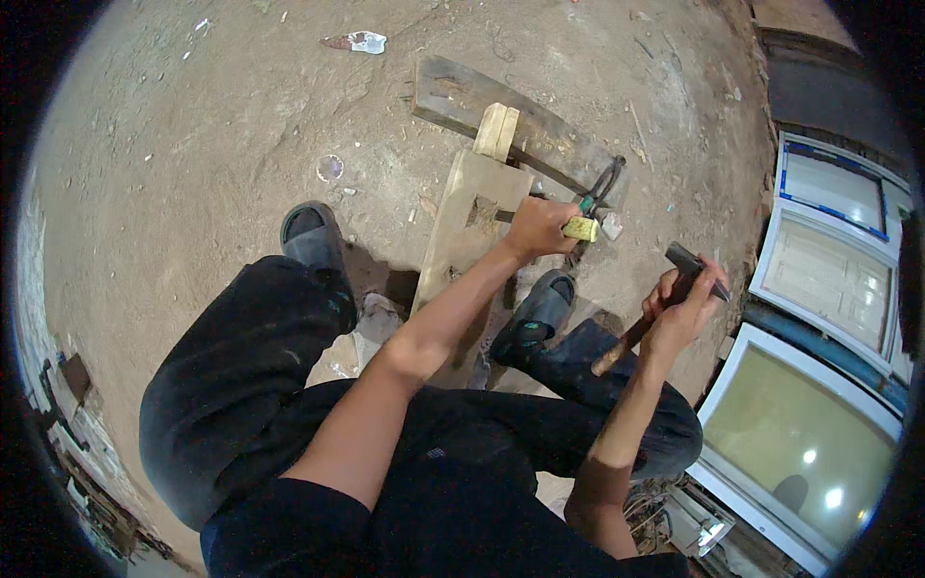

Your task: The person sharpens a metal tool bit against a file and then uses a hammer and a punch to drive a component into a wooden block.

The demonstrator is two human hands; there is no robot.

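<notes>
My left hand (541, 229) is wrapped around a chisel with a yellow handle (582, 228). Its metal blade (504, 217) points left, at a rough hole cut in a pale wooden board (449, 229). Off to the right, my right hand (678, 306) grips a hammer, its dark head (696, 271) up by the fingers and its wooden handle (619, 351) slanting down to the left. The hammer is apart from the chisel. Just beyond my left fist lie dark pincers (605, 183) with some green on them.
A weathered plank (525, 111) lies across the far end of the board, with a small wood block (496, 131) against it. My sandalled feet flank the board. White-framed window panels (800, 433) lean at the right. Litter (366, 41) lies on the dirt floor (222, 144).
</notes>
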